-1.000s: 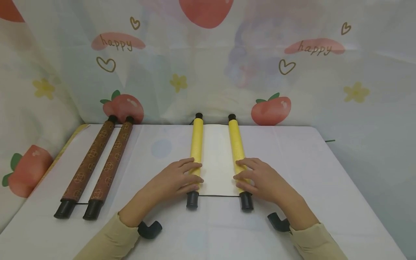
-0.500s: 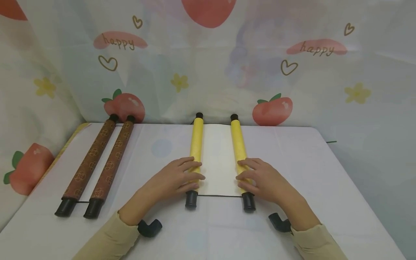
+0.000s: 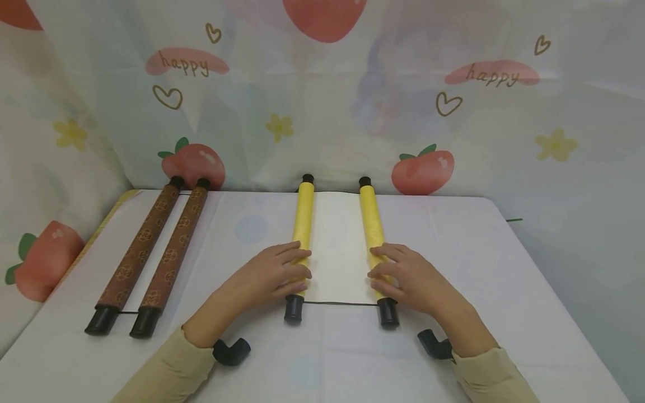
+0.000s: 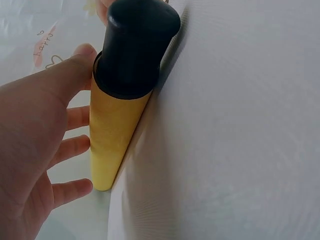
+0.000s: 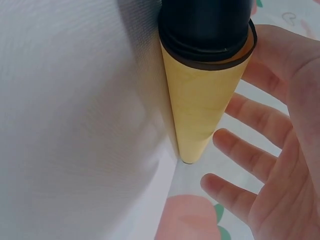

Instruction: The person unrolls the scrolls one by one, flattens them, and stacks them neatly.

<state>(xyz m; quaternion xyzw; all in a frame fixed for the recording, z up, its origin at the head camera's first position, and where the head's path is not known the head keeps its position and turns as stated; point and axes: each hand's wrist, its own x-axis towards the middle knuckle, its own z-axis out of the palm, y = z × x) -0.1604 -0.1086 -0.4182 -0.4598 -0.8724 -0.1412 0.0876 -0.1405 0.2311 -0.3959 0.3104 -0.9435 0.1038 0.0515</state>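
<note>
A scroll with two yellow rolls lies partly unrolled at mid-table in the head view, a strip of cream paper (image 3: pixel 339 246) between them. My left hand (image 3: pixel 274 274) rests its spread fingers on the near half of the left yellow roll (image 3: pixel 304 212). On the right yellow roll (image 3: pixel 371 215), my right hand (image 3: pixel 410 279) lies the same way, fingers apart. Each roll ends in black knobs; the left near knob (image 4: pixel 135 50) fills the top of the left wrist view. In the right wrist view the right near knob (image 5: pixel 205 30) shows, with finger pads (image 5: pixel 227 140) beside the yellow backing.
A second scroll with two brown patterned rolls (image 3: pixel 173 252) lies slanted at the left of the white-covered table (image 3: pixel 453 240). Black curved pieces (image 3: pixel 232 352) sit below each wrist. A fruit-printed cloth (image 3: pixel 322 112) hangs along the back edge.
Both yellow rolls have moved slightly apart, the left one to the left and the right one to the right, hands moving with them. The cream strip between them is wider.
</note>
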